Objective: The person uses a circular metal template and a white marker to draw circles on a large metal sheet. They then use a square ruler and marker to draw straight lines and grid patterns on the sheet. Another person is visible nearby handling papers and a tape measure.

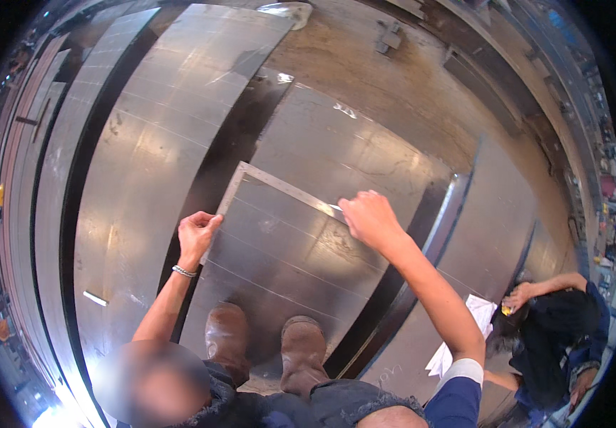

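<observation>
A metal framing square (pixel 286 187) lies on a grey steel plate (pixel 279 264) marked with thin pale parallel lines. Its corner sits near the plate's left edge, one leg running back toward me and the other across to the right. My left hand (pixel 199 237) pinches the near leg at the plate's left edge. In closed fingers, my right hand (pixel 372 220) holds a thin white marking stick (pixel 336 207), its tip by the right end of the other leg. My brown boots (pixel 301 349) stand on the same plate.
Dark gaps run along both sides of this plate. To the left, another long plate (pixel 151 157) bears a short white stick (pixel 95 298). At right, white paper sheets (pixel 475 321) lie beside a crouching co-worker (pixel 557 342), whose hand holds something small and yellow (pixel 507 310).
</observation>
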Demonstrator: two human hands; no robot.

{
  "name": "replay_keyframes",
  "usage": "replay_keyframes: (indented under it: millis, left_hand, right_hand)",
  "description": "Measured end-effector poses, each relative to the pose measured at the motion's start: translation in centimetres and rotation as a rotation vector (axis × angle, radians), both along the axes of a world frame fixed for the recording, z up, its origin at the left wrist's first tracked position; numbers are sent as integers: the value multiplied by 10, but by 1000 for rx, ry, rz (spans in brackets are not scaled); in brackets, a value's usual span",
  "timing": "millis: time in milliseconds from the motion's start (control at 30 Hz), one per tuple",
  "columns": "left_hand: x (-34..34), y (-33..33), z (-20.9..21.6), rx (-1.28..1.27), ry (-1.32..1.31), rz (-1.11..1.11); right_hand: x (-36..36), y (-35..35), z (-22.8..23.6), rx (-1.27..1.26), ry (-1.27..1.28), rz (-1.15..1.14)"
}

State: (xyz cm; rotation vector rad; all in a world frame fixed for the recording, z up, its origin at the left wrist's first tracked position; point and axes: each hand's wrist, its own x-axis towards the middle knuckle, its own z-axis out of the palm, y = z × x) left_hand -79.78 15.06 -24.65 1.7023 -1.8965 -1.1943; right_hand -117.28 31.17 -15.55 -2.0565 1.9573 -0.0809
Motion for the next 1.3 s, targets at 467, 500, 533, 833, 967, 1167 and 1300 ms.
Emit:
replay_keyframes:
  millis: [467,500,533,833,967,1167,1300]
  left_hand:
    - [-4,0,8,-32,-23,-9]
    - [-2,-1,5,-48,-31,-18]
    - [-1,-1,4,-63,-39,-26]
    - [-12,-19,7,149,139,16]
    - [-49,-27,26,146,160,-9]
    - [-55,-31,-5,49,183,-36]
    - [-59,-32,6,57,154,-18]
  right_hand:
    - [-114,200,-18,148,250,-409]
    - [-108,197,-21,127,150,-538]
    - [-100,192,-26,106,46,-665]
    - [-76,189,-83,-44,-377,-965]
    - [-97,167,-69,-84,-381,-1004]
    - [-114,166,-88,-278,-336,-999]
    - [-102,165,-53,-420,-298,-1018]
